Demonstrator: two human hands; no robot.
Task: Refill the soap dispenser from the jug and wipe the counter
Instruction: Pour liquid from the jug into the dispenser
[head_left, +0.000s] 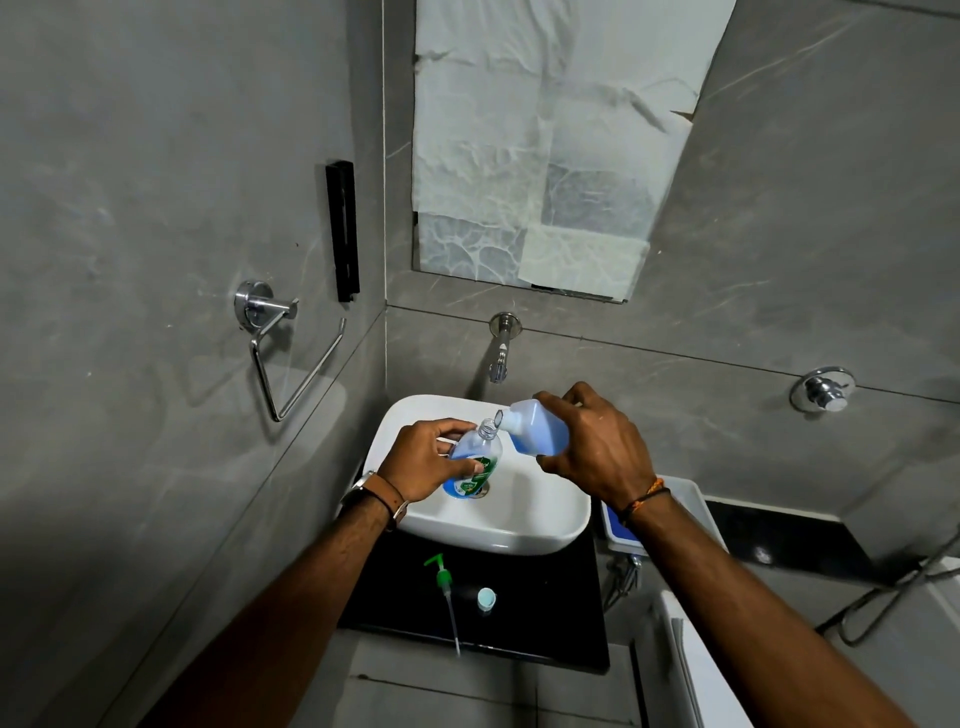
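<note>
Two hands pour blue soap over a white sink.

The left hand (423, 457) is wrapped around the soap bottle (474, 460), holding it tilted over the sink (540, 514), with its open neck pointing up toward the jug. The right hand (597, 441) is closed around the jug (535, 428), which is tipped so its spout sits just above the bottle's mouth. Both hold blue liquid. On the black tabletop (545, 613) in front of the sink lie the green pump (444, 587) with its long tube and, near it, a small light blue cap (486, 598). A tap (500, 353) sticks out of the grey wall above the sink.
</note>
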